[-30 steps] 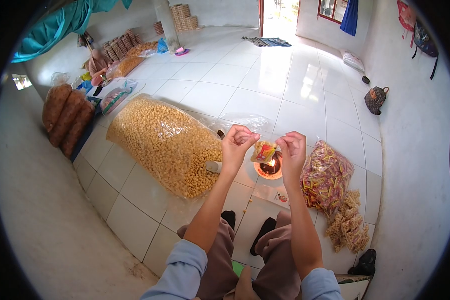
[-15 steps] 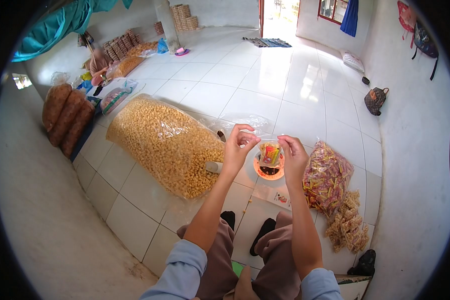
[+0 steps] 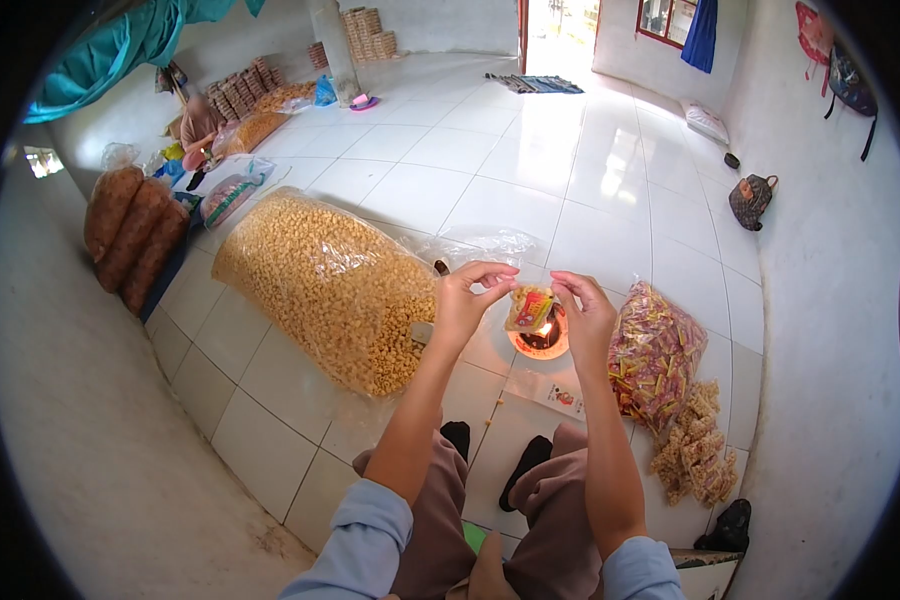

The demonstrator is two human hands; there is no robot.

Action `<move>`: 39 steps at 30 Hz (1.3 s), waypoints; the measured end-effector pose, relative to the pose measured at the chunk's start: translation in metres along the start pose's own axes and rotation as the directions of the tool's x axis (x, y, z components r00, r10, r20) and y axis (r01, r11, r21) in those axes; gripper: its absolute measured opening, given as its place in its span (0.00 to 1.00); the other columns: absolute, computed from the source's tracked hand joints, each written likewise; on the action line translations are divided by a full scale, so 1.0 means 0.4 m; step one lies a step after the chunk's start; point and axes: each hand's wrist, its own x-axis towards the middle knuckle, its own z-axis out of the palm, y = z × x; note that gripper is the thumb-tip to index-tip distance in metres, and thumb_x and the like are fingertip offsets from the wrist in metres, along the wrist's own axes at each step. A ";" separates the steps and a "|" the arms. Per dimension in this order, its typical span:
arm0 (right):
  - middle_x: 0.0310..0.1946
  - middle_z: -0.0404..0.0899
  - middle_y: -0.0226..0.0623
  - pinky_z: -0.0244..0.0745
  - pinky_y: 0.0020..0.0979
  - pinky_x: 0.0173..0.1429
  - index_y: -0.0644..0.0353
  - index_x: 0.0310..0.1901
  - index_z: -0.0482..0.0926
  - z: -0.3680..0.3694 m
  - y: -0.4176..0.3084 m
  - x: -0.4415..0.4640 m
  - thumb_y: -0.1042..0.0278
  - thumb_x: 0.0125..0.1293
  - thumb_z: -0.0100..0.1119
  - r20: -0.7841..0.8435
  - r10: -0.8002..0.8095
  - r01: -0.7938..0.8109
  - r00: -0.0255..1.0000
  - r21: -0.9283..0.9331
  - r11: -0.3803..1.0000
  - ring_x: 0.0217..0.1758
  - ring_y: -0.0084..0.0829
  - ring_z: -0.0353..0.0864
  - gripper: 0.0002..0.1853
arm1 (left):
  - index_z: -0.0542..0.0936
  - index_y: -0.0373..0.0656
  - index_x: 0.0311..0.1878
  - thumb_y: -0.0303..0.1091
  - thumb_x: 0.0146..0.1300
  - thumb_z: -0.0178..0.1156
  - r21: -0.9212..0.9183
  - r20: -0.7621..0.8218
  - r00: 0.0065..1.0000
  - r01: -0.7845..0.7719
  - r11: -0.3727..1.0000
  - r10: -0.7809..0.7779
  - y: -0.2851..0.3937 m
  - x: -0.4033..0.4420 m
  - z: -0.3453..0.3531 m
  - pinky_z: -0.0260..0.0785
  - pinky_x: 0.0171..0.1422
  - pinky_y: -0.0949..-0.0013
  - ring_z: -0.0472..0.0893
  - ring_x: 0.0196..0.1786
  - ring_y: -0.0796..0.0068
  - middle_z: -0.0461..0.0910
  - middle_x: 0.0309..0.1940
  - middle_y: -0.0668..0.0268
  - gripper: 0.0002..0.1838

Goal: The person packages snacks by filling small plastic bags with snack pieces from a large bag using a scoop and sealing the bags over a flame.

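Between my two hands hangs a small clear snack packet [image 3: 527, 308] with a red and yellow label and pale pieces inside. My left hand [image 3: 470, 298] pinches its upper left corner between thumb and finger. The upper right corner is pinched by my right hand [image 3: 586, 305]. Just below and behind the packet, an orange-rimmed bowl [image 3: 542, 353] sits on the floor, dark inside. A small flame [image 3: 544, 328] burns there, close to the packet's lower edge; the packet hides part of the bowl.
On the left lies a large clear bag of yellow snack pieces [image 3: 320, 280]. To the right stand a bag of colourful wrappers [image 3: 660, 350] and a pile of filled packets [image 3: 695, 450]. A printed plastic sheet [image 3: 545, 392] lies before the bowl. Another person [image 3: 200, 130] sits far left.
My left hand has come slightly down and its fingers have closed more. The packet has shifted a little left and tilted, and the flame in the bowl now shows.
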 end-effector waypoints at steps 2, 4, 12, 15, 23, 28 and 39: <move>0.32 0.78 0.34 0.70 0.22 0.38 0.62 0.36 0.80 -0.005 -0.011 0.001 0.75 0.55 0.58 0.006 -0.011 0.011 1.000 -0.033 0.999 0.34 0.22 0.77 0.07 | 0.82 0.41 0.34 0.24 0.49 0.63 0.044 0.019 0.998 -0.053 0.998 0.053 0.003 0.000 -0.004 0.63 0.33 0.80 0.69 0.27 0.85 0.76 0.24 0.71 0.08; 0.30 0.77 0.35 0.71 0.24 0.38 0.62 0.36 0.80 -0.009 -0.022 0.001 0.75 0.54 0.58 0.040 -0.081 0.087 0.996 -0.186 0.979 0.33 0.26 0.77 0.07 | 0.82 0.42 0.35 0.25 0.47 0.64 0.145 0.038 0.993 -0.116 0.983 0.112 0.010 -0.001 -0.008 0.64 0.33 0.79 0.71 0.27 0.81 0.77 0.24 0.68 0.09; 0.28 0.71 0.37 0.68 0.31 0.37 0.64 0.30 0.76 -0.007 0.003 -0.002 0.78 0.52 0.57 0.091 -0.323 0.333 0.942 -0.390 0.859 0.34 0.35 0.70 0.03 | 0.82 0.41 0.31 0.27 0.49 0.63 0.347 0.118 0.966 -0.258 0.901 0.231 0.008 0.001 -0.016 0.66 0.32 0.73 0.73 0.28 0.74 0.77 0.25 0.64 0.05; 0.28 0.69 0.38 0.68 0.32 0.38 0.65 0.30 0.75 -0.007 0.008 -0.005 0.78 0.53 0.55 0.129 -0.335 0.357 0.933 -0.426 0.831 0.35 0.36 0.70 0.02 | 0.81 0.41 0.31 0.28 0.51 0.62 0.365 0.160 0.967 -0.246 0.898 0.200 0.004 -0.001 -0.020 0.67 0.34 0.72 0.74 0.31 0.71 0.77 0.26 0.64 0.04; 0.28 0.69 0.39 0.67 0.34 0.40 0.65 0.31 0.74 0.001 0.015 -0.004 0.77 0.56 0.52 0.177 -0.288 0.335 0.941 -0.386 0.860 0.36 0.37 0.69 0.02 | 0.79 0.41 0.36 0.33 0.51 0.62 0.426 0.027 0.905 -0.395 0.814 0.425 0.009 -0.003 0.018 0.66 0.43 0.65 0.72 0.43 0.69 0.77 0.32 0.64 0.10; 0.28 0.69 0.38 0.67 0.34 0.40 0.64 0.30 0.74 -0.006 0.012 -0.006 0.75 0.56 0.54 0.180 -0.266 0.316 0.947 -0.370 0.874 0.36 0.38 0.69 0.03 | 0.81 0.43 0.33 0.32 0.50 0.62 0.346 0.232 0.929 -0.357 0.868 0.289 -0.010 0.009 0.025 0.66 0.39 0.66 0.74 0.34 0.66 0.78 0.27 0.63 0.06; 0.31 0.76 0.29 0.67 0.19 0.43 0.64 0.35 0.76 -0.072 0.072 0.003 0.69 0.58 0.57 0.295 0.434 -0.493 0.851 0.164 0.855 0.36 0.18 0.72 0.08 | 0.81 0.39 0.31 0.32 0.52 0.61 0.074 0.278 0.953 0.104 0.992 -0.120 -0.073 0.016 0.081 0.69 0.35 0.75 0.78 0.28 0.79 0.81 0.24 0.64 0.07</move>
